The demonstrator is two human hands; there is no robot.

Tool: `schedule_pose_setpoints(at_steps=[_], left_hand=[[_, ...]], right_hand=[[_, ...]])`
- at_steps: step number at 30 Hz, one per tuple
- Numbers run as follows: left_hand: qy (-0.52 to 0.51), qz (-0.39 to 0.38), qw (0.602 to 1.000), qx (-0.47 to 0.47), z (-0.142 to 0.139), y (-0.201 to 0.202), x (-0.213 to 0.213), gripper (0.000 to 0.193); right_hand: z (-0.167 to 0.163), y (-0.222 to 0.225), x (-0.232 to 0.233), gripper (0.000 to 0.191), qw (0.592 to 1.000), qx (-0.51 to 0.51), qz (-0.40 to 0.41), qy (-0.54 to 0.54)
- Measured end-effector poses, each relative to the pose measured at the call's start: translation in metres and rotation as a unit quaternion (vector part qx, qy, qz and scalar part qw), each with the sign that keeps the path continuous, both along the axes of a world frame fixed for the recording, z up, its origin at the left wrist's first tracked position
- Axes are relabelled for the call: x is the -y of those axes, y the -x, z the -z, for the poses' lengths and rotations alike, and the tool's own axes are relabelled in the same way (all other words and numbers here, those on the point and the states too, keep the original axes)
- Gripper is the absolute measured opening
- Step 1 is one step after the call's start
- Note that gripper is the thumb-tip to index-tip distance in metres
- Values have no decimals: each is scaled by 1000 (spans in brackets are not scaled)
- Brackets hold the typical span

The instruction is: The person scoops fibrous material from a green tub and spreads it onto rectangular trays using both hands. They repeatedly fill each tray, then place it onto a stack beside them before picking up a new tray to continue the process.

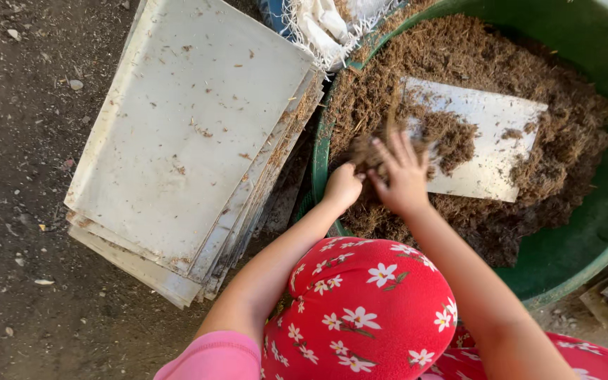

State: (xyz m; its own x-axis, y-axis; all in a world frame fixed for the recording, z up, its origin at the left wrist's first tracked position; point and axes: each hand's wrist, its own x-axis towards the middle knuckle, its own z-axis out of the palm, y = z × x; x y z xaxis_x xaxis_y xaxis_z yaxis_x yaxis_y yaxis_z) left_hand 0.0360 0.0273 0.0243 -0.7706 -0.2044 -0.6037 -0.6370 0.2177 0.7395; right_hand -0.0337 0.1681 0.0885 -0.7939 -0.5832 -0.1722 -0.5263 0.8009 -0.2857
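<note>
Both hands worked brown fibre point(473, 211) in the green tub point(585, 246). The left hand point(343, 186) was clenched on a clump; the right hand point(402, 176), fingers spread, lay touching the white plate point(487, 141), whose long axis ran left-right, just beyond.

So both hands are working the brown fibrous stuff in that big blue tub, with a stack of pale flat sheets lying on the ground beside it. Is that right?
Not quite: the big round tub is green, not blue, as the head view shows. The rest holds: the left hand and right hand are both in the brown fibrous material, and the stack of pale flat sheets lies on the ground beside it.
</note>
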Motion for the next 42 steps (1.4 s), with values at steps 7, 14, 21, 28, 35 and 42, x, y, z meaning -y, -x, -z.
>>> schedule_pose_setpoints(at_steps=[7,14,21,28,35,42], left_hand=[[47,6,999,-1,10,2,-6,30],[-3,-35,999,-37,13,5,-2,40],[-48,-77,995,-51,13,-1,-5,41],[2,-19,1000,-24,30,-12,0,30],[-27,-28,999,-2,34,-11,2,18],[-204,-86,973,63,28,-6,8,17]], right_hand=[[13,46,36,75,998,1,-17,-56],[4,154,87,57,986,24,103,-132],[7,42,52,66,994,-26,-20,-108],[9,37,43,60,999,-24,-21,-8],[3,126,58,64,984,69,146,-72],[-3,137,-116,64,880,82,465,-42]])
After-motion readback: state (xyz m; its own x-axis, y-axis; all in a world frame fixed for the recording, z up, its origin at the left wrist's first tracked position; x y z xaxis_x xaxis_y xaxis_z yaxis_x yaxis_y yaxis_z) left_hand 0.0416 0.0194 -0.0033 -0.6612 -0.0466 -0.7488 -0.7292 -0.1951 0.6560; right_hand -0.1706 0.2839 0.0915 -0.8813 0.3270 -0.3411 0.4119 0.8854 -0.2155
